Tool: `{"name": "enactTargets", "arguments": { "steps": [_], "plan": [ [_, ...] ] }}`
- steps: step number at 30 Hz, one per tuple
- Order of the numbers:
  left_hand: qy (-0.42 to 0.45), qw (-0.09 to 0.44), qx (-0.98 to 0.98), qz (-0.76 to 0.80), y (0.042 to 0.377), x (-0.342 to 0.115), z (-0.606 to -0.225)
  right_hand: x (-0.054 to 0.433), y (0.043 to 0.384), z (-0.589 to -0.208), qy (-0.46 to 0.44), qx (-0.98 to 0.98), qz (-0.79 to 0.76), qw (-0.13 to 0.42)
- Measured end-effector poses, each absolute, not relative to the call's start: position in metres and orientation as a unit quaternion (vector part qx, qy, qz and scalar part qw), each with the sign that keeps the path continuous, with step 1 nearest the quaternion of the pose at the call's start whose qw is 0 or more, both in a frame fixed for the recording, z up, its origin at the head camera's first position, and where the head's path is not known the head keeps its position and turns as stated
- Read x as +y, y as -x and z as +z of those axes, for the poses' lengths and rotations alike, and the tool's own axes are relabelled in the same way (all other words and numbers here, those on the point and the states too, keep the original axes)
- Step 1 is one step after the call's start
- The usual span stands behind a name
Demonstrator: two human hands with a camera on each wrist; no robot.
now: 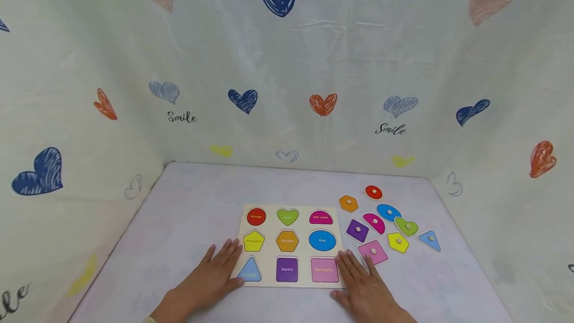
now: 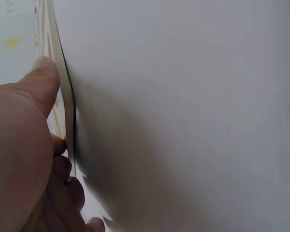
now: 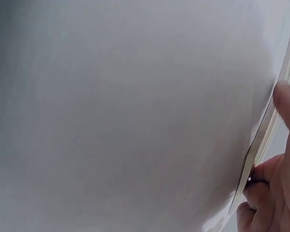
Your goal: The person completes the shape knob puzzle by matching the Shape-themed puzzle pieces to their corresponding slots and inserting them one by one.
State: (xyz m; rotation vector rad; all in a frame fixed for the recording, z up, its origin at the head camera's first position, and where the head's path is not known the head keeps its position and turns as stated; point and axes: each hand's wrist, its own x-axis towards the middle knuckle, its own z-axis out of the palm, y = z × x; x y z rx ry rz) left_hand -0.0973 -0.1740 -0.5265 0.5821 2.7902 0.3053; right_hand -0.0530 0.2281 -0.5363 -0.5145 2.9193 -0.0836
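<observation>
A cream shape-puzzle board [image 1: 303, 248] lies flat on the table, with coloured, labelled shapes such as a red circle, a green heart and a purple square. My left hand [image 1: 207, 279] rests at its lower left edge, fingers straight, the thumb by the triangle. On the opposite side, my right hand [image 1: 365, 288] touches the lower right edge beside the pink rectangle. Both wrist views show the board's front edge [image 2: 63, 72] close up, with thumb and fingertips against it. The nearest loose piece to the right hand is a pink rectangle piece [image 1: 378, 253], close to its fingers.
Several knobbed pieces lie right of the board, among them a purple square [image 1: 352, 233], an orange hexagon [image 1: 344, 204], a red circle [image 1: 369, 195] and a blue triangle [image 1: 428, 244]. The green heart piece [image 1: 409, 230] touches the blue oval [image 1: 385, 214]. A heart-print curtain [image 1: 287, 64] surrounds the table.
</observation>
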Motion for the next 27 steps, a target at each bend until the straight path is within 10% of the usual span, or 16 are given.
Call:
{"name": "enactTargets", "arguments": {
  "steps": [27],
  "plan": [
    [-0.210,0.143,0.962,0.096,0.099,-0.178,-0.528,0.235,0.065,-0.525,0.201,0.976,-0.015,0.084]
  ]
}}
